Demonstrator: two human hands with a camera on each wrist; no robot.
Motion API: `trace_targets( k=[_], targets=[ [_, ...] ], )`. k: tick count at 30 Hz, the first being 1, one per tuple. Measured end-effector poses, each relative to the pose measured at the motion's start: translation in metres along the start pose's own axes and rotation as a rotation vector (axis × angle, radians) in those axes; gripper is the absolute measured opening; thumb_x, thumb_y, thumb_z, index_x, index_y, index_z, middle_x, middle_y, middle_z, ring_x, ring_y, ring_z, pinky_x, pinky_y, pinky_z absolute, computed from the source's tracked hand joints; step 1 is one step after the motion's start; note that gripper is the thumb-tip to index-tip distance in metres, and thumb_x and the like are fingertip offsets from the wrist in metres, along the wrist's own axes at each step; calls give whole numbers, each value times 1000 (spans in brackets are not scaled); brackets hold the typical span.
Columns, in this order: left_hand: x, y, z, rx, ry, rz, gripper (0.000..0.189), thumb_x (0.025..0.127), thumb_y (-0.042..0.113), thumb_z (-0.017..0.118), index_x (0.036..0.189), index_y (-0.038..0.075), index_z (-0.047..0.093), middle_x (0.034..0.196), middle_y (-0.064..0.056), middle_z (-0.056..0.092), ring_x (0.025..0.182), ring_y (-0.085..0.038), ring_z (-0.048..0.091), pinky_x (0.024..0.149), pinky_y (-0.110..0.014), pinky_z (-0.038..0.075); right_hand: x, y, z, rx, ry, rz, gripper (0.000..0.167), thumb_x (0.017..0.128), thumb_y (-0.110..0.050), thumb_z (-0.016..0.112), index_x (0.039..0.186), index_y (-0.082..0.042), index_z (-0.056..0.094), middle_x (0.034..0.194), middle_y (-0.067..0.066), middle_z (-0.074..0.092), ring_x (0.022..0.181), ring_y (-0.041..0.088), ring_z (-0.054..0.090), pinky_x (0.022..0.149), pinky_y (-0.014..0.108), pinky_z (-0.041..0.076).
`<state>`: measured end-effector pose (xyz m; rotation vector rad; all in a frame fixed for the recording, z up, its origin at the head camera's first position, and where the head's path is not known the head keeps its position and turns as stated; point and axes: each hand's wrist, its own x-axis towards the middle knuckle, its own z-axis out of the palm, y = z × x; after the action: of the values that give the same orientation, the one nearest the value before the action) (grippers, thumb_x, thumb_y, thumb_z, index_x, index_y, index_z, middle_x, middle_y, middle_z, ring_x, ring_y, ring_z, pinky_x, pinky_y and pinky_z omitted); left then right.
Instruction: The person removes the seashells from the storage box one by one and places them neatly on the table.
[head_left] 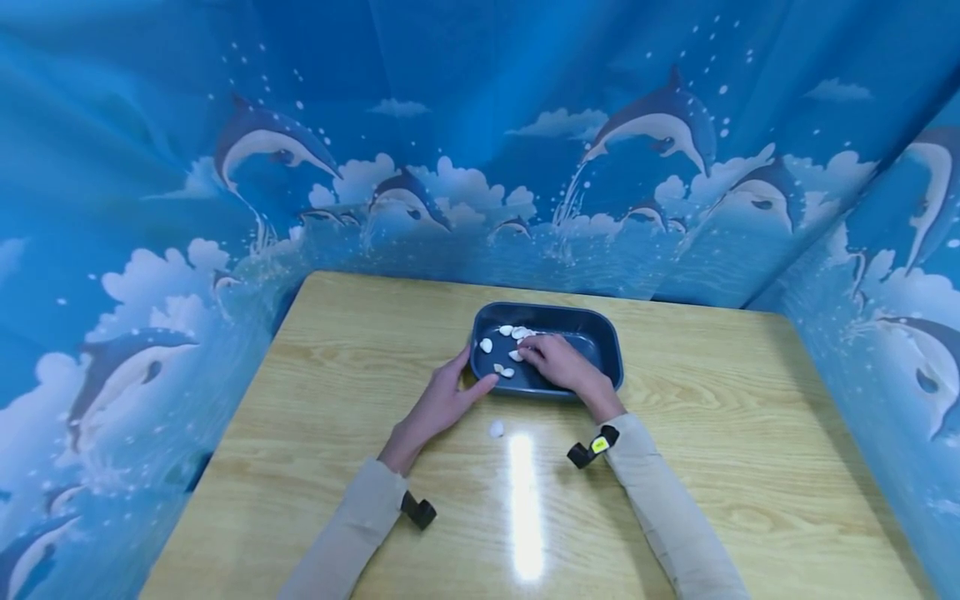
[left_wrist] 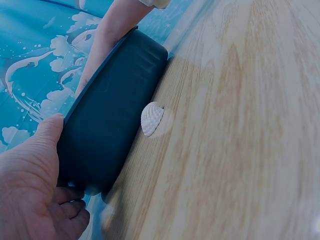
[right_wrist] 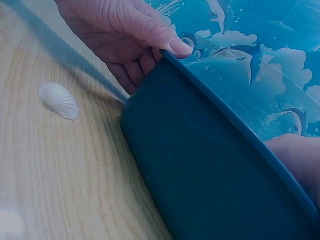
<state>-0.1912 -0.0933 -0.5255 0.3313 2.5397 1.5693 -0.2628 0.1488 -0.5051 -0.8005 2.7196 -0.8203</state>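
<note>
A dark blue rectangular tub [head_left: 611,354] holds several white seashells [head_left: 486,345]. At its near left corner, my left hand [head_left: 444,398] grips the wall, thumb on the rim and the other fingers bent around the outside. My right hand [head_left: 558,363] reaches over the near side into the tub, its bent fingertips pinching a white shell [head_left: 515,356] near the others. In the right wrist view, the tub wall hides most of this hand. One ribbed white seashell [left_wrist: 152,119] lies outside on the table, just in front of the tub.
The tub stands toward the back of a wood-grain table [head_left: 360,333]. Behind and beside the table hangs a blue curtain [head_left: 450,100] printed with dolphins. A bright light reflection [head_left: 525,508] shows on the tabletop between the forearms.
</note>
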Motion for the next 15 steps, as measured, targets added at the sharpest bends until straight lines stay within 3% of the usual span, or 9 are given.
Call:
trace_targets(
  k=[7,15],
  targets=[
    [-1,0,0,0,-4,-1,83,103,46,65,166,12,24,170,-7,28,156,-22,28,126,-45,29,1,-1,0,27,-32,-19,21,110,-15,53,106,-6,72,88,2,67,76,15,55,73,37,48],
    [0,0,-1,11,-5,-2,84,103,50,64,166,14,24,170,-6,28,156,-21,27,126,-44,29,1,0,0,25,-2,-7,21,109,-14,56,111,-3,73,95,4,71,80,15,61,76,39,53]
  ],
)
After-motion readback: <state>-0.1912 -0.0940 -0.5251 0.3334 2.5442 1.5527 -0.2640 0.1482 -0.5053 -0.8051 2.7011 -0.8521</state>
